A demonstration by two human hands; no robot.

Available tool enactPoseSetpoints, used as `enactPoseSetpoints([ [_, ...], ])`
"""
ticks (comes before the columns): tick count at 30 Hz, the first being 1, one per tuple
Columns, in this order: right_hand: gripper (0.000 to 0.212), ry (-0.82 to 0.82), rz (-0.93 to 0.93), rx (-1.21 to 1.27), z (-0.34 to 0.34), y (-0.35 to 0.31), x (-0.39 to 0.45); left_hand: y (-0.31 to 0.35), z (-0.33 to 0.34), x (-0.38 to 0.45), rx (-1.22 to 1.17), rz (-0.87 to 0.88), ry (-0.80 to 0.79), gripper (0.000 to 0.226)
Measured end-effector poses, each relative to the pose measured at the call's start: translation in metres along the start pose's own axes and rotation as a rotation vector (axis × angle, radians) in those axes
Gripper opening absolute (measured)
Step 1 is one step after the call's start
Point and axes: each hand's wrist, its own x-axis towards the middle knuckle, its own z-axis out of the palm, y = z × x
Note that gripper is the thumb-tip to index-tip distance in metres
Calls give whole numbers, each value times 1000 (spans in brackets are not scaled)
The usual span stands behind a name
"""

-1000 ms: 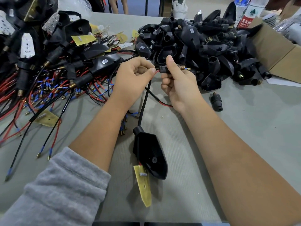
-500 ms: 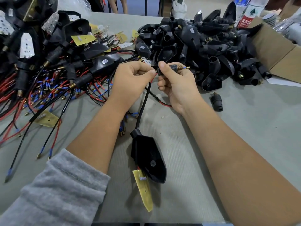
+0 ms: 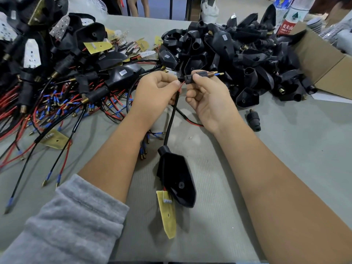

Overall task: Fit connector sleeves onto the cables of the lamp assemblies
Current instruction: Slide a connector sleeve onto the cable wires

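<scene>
Moved: lamp housing [image 3: 178, 180] a bit higher and further left on the mat than a second ago, yellow board [image 3: 167, 212] riding along with it; both hands slightly up too.
Sleeve then vs now: earlier mostly hidden under the right thumb, now out past the fingertips, brass threaded end and blue wire tip poking right.
Surface: grey table [image 3: 295, 168], ribbed mat feel in the middle, pretty worn looking.
Left side of table: big tangle of finished assemblies [image 3: 62, 73], black housings, red and black leads with blue-tipped ends spilling toward the near edge.
Far side: heap of empty housings [image 3: 228, 54], all black, piled against a cardboard box [image 3: 323, 60].
Room: water bottles [image 3: 289, 18] behind the box, somebody's legs way at the back, floor grey. Bit blurry back there.
Left hand [image 3: 156, 92]: fingers curled, pinching the cable [image 3: 171, 119] right at its top end where the red wire shows.
Right hand [image 3: 207, 98]: thumb and forefinger gripping the connector sleeve [image 3: 198, 76], just beside the left fingertips.
Cable: hanging from the hands straight down to the housing neck, housing lying flat between the forearms.
Loose bit: one spare sleeve [image 3: 254, 120] lying alone on the table, right of the right wrist, same spot as before.
Sleeve on arm: grey, left forearm only.
</scene>
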Motion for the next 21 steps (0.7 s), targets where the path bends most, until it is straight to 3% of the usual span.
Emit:
enactPoseSetpoints([
  [9, 9, 10, -24, -100, 0, 3, 1, -2, -1, -1, 102, 100, -14, 12],
  [17, 12, 60, -40, 12, -4, 1, 3, -4, 2, 0, 54, 27, -183, 12],
  [21, 12, 55, -36, -85, -5, 1, 3, -5, 2, -1, 48, 40, -185, 16],
])
